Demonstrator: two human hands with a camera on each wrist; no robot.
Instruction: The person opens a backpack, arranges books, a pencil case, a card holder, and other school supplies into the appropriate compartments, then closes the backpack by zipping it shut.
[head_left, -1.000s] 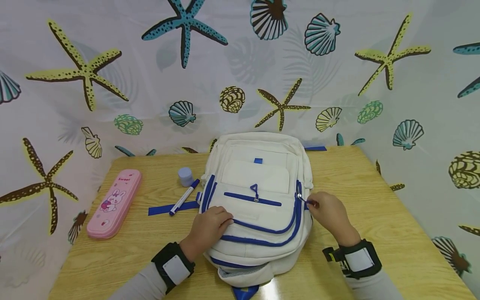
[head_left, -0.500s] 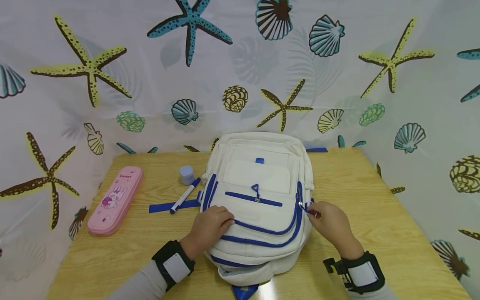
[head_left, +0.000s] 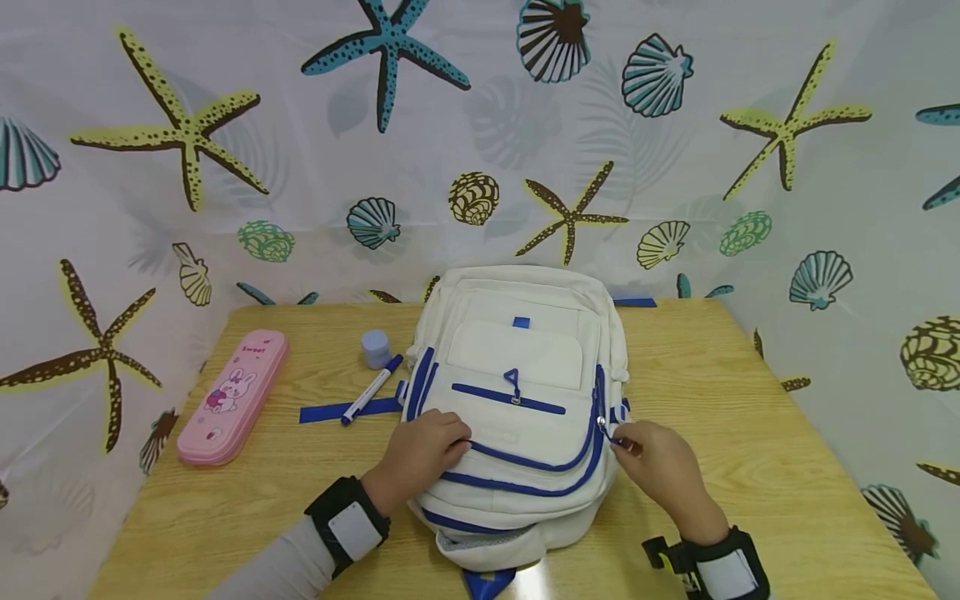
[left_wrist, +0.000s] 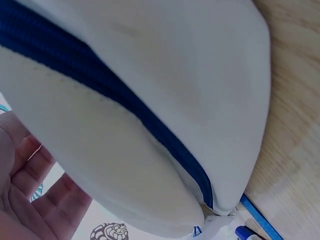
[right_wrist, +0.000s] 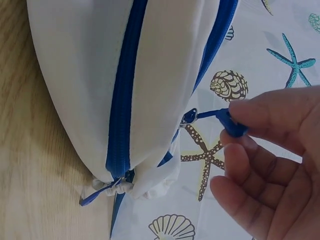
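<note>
A white backpack [head_left: 517, 350] with blue zippers lies on the table, its front facing up. My left hand [head_left: 426, 454] rests on the lower left of its front pocket. In the left wrist view, the palm of that hand [left_wrist: 30, 185] shows, but its fingertips are hidden behind the pocket's bulge. My right hand [head_left: 663, 467] is at the bag's right side, pinching a blue zipper pull [head_left: 611, 437] between thumb and fingers. In the right wrist view, that pull's cord runs taut from the metal slider [right_wrist: 189, 117]. A second blue pull [right_wrist: 95, 194] hangs loose below.
Left of the bag lie a pink pencil case [head_left: 232, 396] with a rabbit print, a white and blue marker [head_left: 372, 390] and a small lavender round container [head_left: 375, 348]. A blue strap [head_left: 322, 413] sticks out there. A patterned cloth [head_left: 420, 158] hangs behind the wooden table [head_left: 712, 367].
My right hand has drawn the zipper slider down the bag's right side, toward me. The left hand has stayed on the pocket. The head view has shifted slightly.
</note>
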